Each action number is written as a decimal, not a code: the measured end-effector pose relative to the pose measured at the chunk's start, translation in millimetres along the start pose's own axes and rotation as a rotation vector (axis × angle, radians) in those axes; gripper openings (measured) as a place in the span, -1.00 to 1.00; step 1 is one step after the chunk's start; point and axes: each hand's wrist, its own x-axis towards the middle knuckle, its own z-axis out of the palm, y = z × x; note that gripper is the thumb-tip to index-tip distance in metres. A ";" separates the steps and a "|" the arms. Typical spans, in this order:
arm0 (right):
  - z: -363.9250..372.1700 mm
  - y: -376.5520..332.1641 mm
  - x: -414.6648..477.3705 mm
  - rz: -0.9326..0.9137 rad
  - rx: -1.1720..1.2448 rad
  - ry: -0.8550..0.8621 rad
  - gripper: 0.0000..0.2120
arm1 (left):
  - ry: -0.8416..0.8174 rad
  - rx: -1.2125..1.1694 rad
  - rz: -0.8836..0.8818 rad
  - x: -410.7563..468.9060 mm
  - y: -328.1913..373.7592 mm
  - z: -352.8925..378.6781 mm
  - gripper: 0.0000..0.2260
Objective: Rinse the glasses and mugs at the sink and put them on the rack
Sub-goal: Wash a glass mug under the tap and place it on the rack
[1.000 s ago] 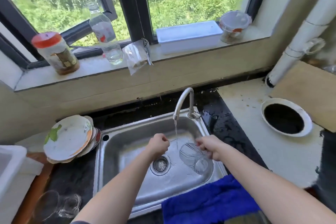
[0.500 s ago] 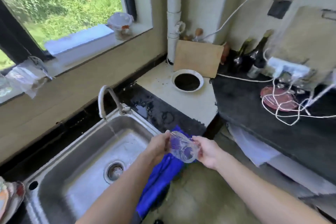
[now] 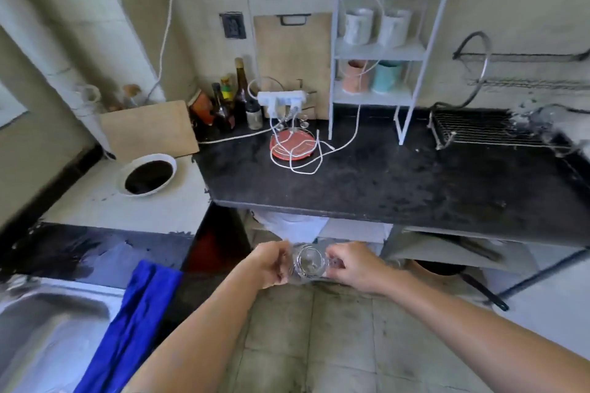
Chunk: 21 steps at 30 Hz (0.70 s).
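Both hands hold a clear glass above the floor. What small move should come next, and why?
Probably carry the glass forward and right, toward the wire rack on the dark counter. The left hand and right hand grip it above the floor, away from the sink, so rinsing seems finished.

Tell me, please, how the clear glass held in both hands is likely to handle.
Probably slippery if wet from rinsing; the left hand and right hand both hold the glass. Likely fragile: it hangs above a tiled floor. Round, so it may roll if laid sideways on the wire rack.
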 end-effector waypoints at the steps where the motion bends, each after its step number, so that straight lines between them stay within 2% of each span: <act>1: -7.7 18.7 -11.4 0.005 0.026 0.012 -0.67 | -0.038 0.043 0.004 2.1 -0.2 24.2 -0.79; 4: -29.6 64.3 -39.5 0.069 0.092 0.084 -0.69 | -0.111 0.147 0.043 5.5 5.1 91.2 -0.90; 8: -60.0 116.6 -57.3 0.194 0.234 0.234 -0.82 | -0.099 0.313 0.103 19.6 24.3 157.8 -0.90; 12: -88.0 167.6 -58.5 0.364 0.400 0.382 -0.73 | -0.049 0.527 0.180 48.4 50.1 216.4 -0.89; 16: -124.7 223.8 -43.9 0.492 0.546 0.519 -0.73 | -0.108 0.635 0.244 90.9 84.2 273.0 -0.88; 21: -185.3 291.9 -19.9 0.677 0.594 0.689 -0.71 | -0.200 0.740 0.339 130.8 140.1 343.8 -0.88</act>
